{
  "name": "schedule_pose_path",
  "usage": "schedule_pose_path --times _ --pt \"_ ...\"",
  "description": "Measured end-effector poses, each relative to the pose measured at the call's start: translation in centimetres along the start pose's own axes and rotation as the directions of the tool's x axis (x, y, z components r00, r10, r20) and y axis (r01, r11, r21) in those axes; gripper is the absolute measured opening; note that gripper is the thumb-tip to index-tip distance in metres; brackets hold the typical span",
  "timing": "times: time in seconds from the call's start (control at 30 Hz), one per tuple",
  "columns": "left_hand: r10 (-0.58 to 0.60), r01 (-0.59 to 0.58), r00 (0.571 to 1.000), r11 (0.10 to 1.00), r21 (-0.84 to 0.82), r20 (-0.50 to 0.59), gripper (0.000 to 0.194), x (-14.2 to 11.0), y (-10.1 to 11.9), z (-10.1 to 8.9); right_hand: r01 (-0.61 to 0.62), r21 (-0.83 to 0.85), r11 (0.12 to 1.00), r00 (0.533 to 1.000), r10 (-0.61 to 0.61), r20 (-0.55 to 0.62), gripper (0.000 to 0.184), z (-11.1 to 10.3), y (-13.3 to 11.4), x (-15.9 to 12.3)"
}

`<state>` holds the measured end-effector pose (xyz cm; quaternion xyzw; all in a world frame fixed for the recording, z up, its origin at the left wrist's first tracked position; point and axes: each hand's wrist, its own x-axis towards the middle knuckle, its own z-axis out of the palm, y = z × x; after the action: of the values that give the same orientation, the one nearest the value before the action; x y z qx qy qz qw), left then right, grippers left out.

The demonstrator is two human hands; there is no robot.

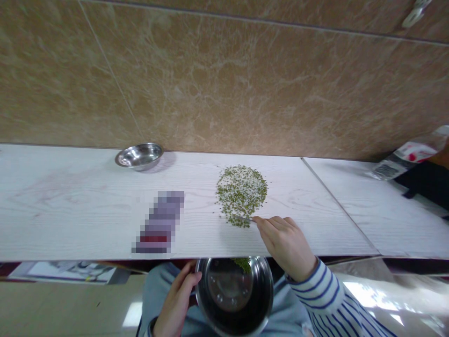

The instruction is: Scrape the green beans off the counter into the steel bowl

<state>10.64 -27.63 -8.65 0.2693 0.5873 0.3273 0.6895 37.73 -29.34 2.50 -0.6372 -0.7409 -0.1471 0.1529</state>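
A round patch of small green beans point(242, 192), like mung beans, is spread over the white tabletop point(87, 201). My right hand point(286, 243) is closed on a thin metal spoon point(245, 218), whose far end lies among the beans at the near side of the patch; its tip is hard to make out. Below the table's front edge, my left hand point(182, 292) grips the left side of a steel pot point(231, 295) held over my lap. Some green beans point(242, 265) are inside it, near the table side.
A shallow steel bowl point(139, 157) stands at the back left by the tiled wall point(224, 79). A pixelated flat object point(159, 224) lies left of the beans. At the far right are a clear labelled bottle point(403, 159) and a black item point(426, 185).
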Motion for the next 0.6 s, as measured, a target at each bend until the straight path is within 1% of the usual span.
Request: schedule_pose_path --times 0.13,0.23,0.47,0.6 --pt "0.003 -0.003 1.0 1.0 0.012 0.006 0.072 0.1 -0.1 -0.1 -0.032 -0.002 0.999 0.999 0.032 -0.015 0.022 -0.1 0.3 -0.1" --pt "-0.001 0.001 1.0 1.0 0.012 0.006 0.074 0.1 -0.2 0.0 -0.05 -0.016 0.999 0.999 0.05 0.006 0.024 0.0 0.4 -0.2" --pt "0.0 0.0 1.0 1.0 0.008 0.016 0.069 0.2 -0.2 0.1 -0.007 0.03 1.0 1.0 0.007 0.001 0.023 -0.3 -0.8 -0.6" --pt "-0.001 0.001 1.0 1.0 0.007 0.01 0.069 0.2 -0.3 0.0 -0.012 0.05 0.999 1.0 0.012 -0.002 0.024 -0.5 -0.8 -0.9"
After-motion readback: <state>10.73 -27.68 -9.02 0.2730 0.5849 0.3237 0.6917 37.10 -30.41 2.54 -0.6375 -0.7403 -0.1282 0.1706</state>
